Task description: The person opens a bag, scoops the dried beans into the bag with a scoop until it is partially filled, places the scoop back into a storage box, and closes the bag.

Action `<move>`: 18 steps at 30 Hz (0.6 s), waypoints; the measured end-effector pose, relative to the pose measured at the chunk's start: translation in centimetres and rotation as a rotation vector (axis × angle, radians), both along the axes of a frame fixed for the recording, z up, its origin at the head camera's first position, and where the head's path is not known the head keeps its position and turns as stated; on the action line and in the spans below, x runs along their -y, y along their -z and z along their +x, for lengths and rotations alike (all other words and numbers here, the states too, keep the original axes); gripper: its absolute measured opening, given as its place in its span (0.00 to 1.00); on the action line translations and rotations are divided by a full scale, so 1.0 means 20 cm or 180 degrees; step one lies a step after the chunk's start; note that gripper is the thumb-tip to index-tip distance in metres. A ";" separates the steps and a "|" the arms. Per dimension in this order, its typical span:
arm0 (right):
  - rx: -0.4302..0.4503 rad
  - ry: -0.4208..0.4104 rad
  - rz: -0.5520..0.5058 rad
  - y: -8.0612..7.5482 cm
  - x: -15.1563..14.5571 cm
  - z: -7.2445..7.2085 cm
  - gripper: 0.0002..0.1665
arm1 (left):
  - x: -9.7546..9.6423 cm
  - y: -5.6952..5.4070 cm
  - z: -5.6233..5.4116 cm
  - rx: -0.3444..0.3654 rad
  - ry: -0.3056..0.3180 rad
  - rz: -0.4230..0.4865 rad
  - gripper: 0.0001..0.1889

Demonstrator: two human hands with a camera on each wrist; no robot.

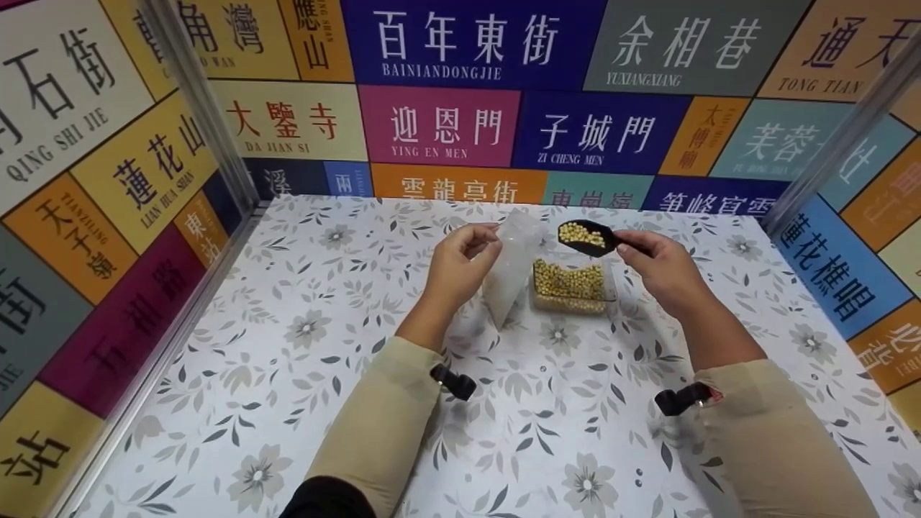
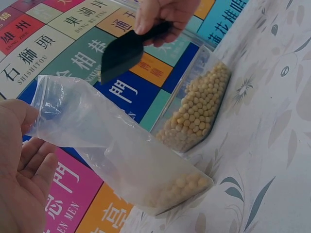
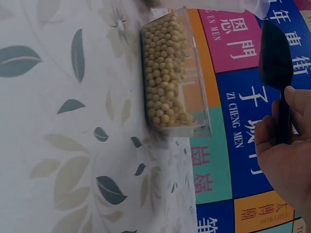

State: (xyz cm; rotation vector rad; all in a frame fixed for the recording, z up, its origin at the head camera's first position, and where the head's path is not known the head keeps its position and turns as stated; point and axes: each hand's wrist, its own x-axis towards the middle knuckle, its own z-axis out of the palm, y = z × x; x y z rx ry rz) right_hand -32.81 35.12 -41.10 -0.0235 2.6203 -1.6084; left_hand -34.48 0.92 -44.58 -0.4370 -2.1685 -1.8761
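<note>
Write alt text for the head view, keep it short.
A person's right hand holds a black scoop of round yellow beans near a clear container of the same beans, while the left hand holds a translucent plastic bag. Below is a floral tabletop; colorful panels with Chinese lettering stand behind.

Back wall (image 1: 532, 128): navy panel (image 1: 471, 43) reads 百年東街 BAINIANDONGJIE; pink panel (image 1: 440, 128), YING EN MEN; gray panel (image 1: 694, 50), YUXIANGXIANG; left wall (image 1: 97, 169): yellow panel (image 1: 147, 173), LIAN HUA SHAN

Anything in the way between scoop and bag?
Nothing visible: only a gap separates the scoop in the right hand from the bag in the left hand; the box sits lower, off that path.
</note>
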 end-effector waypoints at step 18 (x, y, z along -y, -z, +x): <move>-0.0861 -0.0390 0.1324 -0.38 0.30 -0.02 0.24 | -0.01 -0.01 0.00 -0.0116 0.0050 -0.0033 0.04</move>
